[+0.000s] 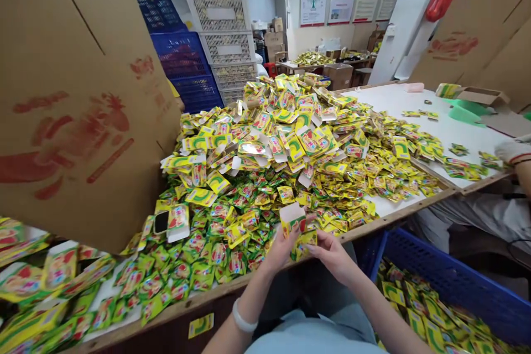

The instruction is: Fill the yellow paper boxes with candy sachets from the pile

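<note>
My left hand (282, 246) is closed around a small yellow box (292, 220) whose white flap stands up at the top. Just to its right, the fingers of my right hand (329, 254) pinch a small yellow packet (307, 244) below the box. Both hands are over the table's front edge. Beyond them rises a large heap of yellow boxes (309, 141), with green and yellow packets (219, 254) spread in front and to the left. A phone-like dark object (161, 223) lies beside a single box (178, 222) on the packets.
A big cardboard carton (78, 94) stands at the left. A blue crate (448, 271) of packets is at the lower right. Across the table (390, 100), a person's gloved hand (512, 150) is at the right edge. Stacked crates (224, 38) stand behind.
</note>
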A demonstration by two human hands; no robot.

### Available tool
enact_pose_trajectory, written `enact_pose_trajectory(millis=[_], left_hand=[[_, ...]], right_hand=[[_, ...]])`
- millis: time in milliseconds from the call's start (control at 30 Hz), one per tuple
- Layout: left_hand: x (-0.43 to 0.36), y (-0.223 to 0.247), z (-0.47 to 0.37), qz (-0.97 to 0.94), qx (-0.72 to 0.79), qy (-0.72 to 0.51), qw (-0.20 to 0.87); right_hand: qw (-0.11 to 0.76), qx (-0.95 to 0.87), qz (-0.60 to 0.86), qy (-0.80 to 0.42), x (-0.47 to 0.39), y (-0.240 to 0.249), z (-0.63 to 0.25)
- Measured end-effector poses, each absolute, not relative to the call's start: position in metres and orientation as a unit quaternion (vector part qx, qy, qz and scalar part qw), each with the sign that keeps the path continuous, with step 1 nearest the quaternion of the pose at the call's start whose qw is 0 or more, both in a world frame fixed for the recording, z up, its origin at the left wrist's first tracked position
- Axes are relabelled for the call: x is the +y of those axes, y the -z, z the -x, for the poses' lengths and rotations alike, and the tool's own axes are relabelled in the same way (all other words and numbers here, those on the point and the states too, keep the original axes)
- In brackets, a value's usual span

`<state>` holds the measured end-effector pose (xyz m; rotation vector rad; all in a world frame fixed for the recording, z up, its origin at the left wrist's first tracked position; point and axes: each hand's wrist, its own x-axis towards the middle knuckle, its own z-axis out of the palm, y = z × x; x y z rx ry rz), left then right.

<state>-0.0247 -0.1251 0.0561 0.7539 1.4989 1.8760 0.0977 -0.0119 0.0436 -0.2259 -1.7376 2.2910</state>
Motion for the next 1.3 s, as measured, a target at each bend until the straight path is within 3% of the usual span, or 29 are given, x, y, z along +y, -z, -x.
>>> enact_pose_trajectory(millis=[100,200,300,433,733,967,1133,1233,1300], left_hand=[[-0.138,-0.054,0.03,-0.171,0.566,-0.728,0.346],[-0.149,-0.06,0.037,-0.175,0.571,-0.704,0.384],[-0.151,-0.066,0.036,-0.196,0.575,-0.672,0.424],[-0.148,-0.069,0.029,-0.214,0.565,-0.656,0.452],[-0.146,-0.07,0.029,-0.371,0.635,-0.563,0.376],[-0.146,-0.065,0.027,-0.357,0.612,-0.539,0.456],[-0.133,-0.061,0.018,-0.369,0.621,-0.498,0.48],[-0.12,-0.063,0.014,-0.393,0.586,-0.494,0.507],[-0.113,-0.069,0.021,-0.443,0.612,-0.488,0.438]], right_hand=[[0.205,-0.633,0.137,-0.733,-0.004,-0.051,-0.103],[0.237,-0.628,0.173,-0.721,0.009,-0.072,-0.098],[0.237,-0.623,0.133,-0.733,0.012,-0.096,-0.08],[0.266,-0.726,0.045,-0.632,0.012,-0.112,-0.058],[0.111,-0.906,-0.044,-0.407,0.029,-0.12,-0.074],[0.129,-0.86,-0.047,-0.492,0.039,-0.104,-0.09],[0.032,-0.822,-0.053,-0.565,0.033,-0.086,-0.107],[0.091,-0.847,-0.012,-0.523,0.047,-0.08,-0.115],[0.186,-0.87,0.032,-0.456,0.081,-0.082,-0.122]])
